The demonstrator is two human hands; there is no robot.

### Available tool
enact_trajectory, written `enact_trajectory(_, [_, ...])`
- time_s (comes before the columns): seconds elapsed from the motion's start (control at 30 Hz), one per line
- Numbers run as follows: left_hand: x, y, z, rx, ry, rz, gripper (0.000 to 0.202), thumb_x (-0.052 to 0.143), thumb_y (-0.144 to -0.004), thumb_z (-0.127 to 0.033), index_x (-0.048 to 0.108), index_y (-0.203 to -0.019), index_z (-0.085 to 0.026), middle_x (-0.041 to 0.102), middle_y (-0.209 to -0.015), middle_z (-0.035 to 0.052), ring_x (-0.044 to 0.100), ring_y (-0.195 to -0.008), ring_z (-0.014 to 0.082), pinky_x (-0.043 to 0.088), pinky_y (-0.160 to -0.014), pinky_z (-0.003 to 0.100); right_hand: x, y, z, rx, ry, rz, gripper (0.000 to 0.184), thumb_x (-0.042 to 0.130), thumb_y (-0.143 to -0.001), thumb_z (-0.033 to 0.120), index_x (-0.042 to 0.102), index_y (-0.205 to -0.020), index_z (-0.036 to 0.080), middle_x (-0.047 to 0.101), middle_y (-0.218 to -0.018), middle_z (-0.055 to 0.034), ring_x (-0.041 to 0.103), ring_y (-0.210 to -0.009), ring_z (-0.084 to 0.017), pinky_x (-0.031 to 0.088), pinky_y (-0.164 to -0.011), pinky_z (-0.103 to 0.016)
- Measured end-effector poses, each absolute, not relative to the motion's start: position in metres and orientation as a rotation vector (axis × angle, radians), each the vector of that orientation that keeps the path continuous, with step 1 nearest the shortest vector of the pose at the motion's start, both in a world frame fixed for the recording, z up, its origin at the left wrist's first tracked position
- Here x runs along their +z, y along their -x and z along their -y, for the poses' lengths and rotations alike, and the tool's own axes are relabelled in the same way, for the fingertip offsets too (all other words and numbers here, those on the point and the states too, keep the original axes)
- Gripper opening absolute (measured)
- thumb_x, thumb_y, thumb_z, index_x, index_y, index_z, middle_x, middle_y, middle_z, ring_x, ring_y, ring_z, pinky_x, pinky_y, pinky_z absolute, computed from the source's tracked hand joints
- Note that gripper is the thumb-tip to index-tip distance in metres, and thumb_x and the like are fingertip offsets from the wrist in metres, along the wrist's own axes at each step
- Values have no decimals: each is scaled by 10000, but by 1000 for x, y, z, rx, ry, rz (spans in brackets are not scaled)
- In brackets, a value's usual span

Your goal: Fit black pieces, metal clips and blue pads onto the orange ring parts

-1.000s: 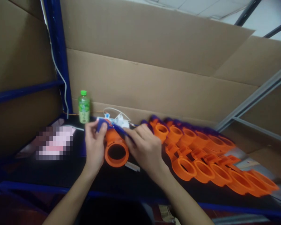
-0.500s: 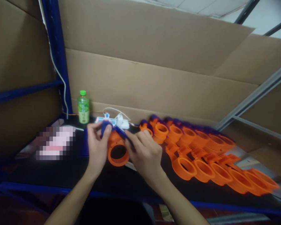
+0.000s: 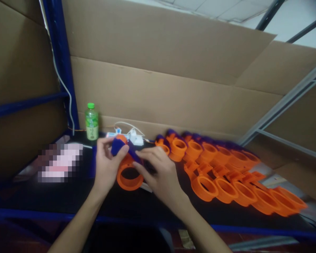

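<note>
Both hands hold one orange ring-shaped plastic part [image 3: 130, 177] with a dark blue piece [image 3: 119, 146] at its top, just above the black shelf surface [image 3: 68, 196]. My left hand [image 3: 106, 165] grips the blue piece and the ring's left side, thumb on top. My right hand [image 3: 160, 172] pinches the blue piece from the right with fingers pressed together. To the right lie two rows of several matching orange parts [image 3: 226, 175], the back row with blue ends.
A green-capped drink bottle [image 3: 91, 121] stands at the back left beside a white power strip with cables [image 3: 130, 135]. A blurred pink item [image 3: 59, 161] lies at the left. Cardboard sheets [image 3: 173, 88] wall the back; blue rack posts [image 3: 59, 63] stand left.
The held part has tilted and dropped slightly toward me. Both hands shifted a little left and down, still on it. The view has drifted, so the rows sit slightly lower left.
</note>
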State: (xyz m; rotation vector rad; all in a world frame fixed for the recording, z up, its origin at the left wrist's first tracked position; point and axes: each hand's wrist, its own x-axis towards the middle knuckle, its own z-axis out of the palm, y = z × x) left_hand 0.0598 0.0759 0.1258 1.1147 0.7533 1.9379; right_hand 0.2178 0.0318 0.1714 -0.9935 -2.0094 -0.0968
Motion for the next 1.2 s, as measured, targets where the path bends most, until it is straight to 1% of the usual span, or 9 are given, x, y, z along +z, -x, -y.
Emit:
enact_trajectory(0.1, [125,-59,-74,1845,-1209,-600,459,862,-732,-309,585,-1093,-247,676,-1083,37,686,-1011,194,544,-859,287,176,-222,-35,467,1026,1808,242,592,-974,346,706,-1159,239,718,-1130,-49,653,-1046,-199,520,-878,-335])
enact_trajectory(0.23, [125,-61,-70,1807,-1327,-397,479,879,-712,-263,588,-1093,-254,657,-1257,80,629,-1215,248,530,-957,329,172,-222,-38,945,1036,1471,257,692,-892,422,735,-1048,223,728,-986,-29,662,-911,-188,513,-837,-318])
enact_trajectory(0.4, [124,-56,-69,1777,-1449,-255,444,869,-722,-214,605,-1078,-246,649,-1309,106,589,-1286,274,522,-994,377,165,-223,-34,1166,927,1199,287,831,-757,414,715,-920,207,677,-861,-8,603,-790,-146,470,-738,-264])
enact_trajectory(0.7, [127,-47,-63,1685,-1522,-140,519,930,-605,-135,624,-1008,-249,644,-1310,90,585,-1287,287,536,-982,389,169,-227,-27,1241,867,1202,232,843,-748,354,717,-893,224,585,-778,21,484,-698,-101,380,-634,-215])
enact_trajectory(0.9, [129,-49,-61,1655,-1490,-241,507,941,-587,-174,612,-964,-258,667,-1264,93,594,-1271,305,543,-969,426,169,-229,-27,1097,937,1328,208,772,-819,388,718,-932,222,607,-811,6,532,-729,-121,437,-672,-237])
enact_trajectory(1.0, [128,-56,-64,1712,-1401,-346,495,934,-604,-214,605,-971,-252,675,-1235,101,608,-1249,309,537,-971,424,167,-229,-28,716,1036,1490,194,678,-903,382,735,-1013,232,649,-982,-41,603,-897,-173,504,-814,-307])
enact_trajectory(1.07, [126,-62,-67,1739,-1327,-420,487,917,-636,-244,601,-1006,-246,673,-1215,98,627,-1216,292,531,-975,409,162,-228,-23,404,1101,1602,232,601,-955,363,727,-1112,247,634,-1129,-73,605,-1061,-212,503,-950,-377])
enact_trajectory(1.13, [124,-67,-69,1762,-1233,-504,493,892,-676,-273,587,-1062,-249,666,-1182,80,645,-1169,260,528,-968,382,153,-226,-12,148,1158,1723,381,589,-961,386,630,-1317,256,577,-1293,-107,554,-1219,-254,472,-1049,-445])
enact_trajectory(1.2, [122,-72,-70,1763,-1120,-612,527,869,-707,-306,563,-1133,-257,646,-1181,66,647,-1144,233,521,-965,362,140,-223,3,-61,1214,1856,718,686,-886,466,424,-1513,233,493,-1423,-153,488,-1315,-308,459,-1081,-501])
